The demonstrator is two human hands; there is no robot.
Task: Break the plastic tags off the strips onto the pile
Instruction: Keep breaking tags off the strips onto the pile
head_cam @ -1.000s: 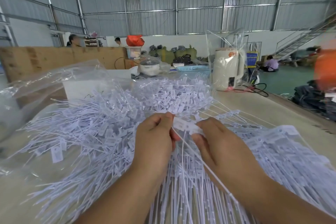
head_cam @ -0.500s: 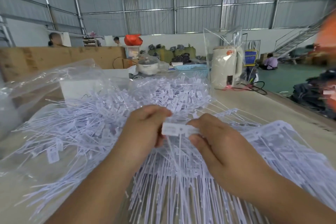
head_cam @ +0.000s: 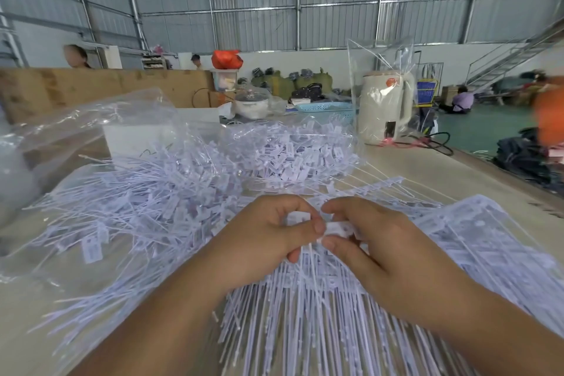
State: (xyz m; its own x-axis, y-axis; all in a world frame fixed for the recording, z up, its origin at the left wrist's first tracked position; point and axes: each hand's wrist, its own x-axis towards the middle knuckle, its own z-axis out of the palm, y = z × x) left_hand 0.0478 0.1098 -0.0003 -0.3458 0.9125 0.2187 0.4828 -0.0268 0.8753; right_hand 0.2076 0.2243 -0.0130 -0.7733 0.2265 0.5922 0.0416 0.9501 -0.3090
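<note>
1. One tag (head_cam: 337, 227), white plastic, sits pinched between your two hands just above the fanned strips (head_cam: 305, 299). Half a second ago you held it as one flat piece bridging both hands; now the hands have closed in until their fingertips touch. Judgement: you are mid-snap, and the tag is not yet free.
2. Right hand (head_cam: 393, 256): fingers curled, thumb and forefinger nipping the tag's right end.
3. Left hand (head_cam: 268, 241): fingers curled round a second white piece (head_cam: 297, 218) at the joint. Whether that is a neighbouring tag or the strip's head, the view does not settle.
4. Strips: many thin white stems, running from under your hands toward you, with more spread to the right (head_cam: 476, 241).
5. Pile (head_cam: 171, 201): loose tags with stems, heaped to the left and beyond your hands on clear plastic sheeting (head_cam: 91, 119). This is where the freed tag goes.
6. Table (head_cam: 488, 174): pale bare surface at the right.
7. Further back: a cream kettle (head_cam: 386, 107) in a clear bag, a blue basket (head_cam: 328, 107), a small pot (head_cam: 251, 104).
8. Background: several people, well apart from the work.
</note>
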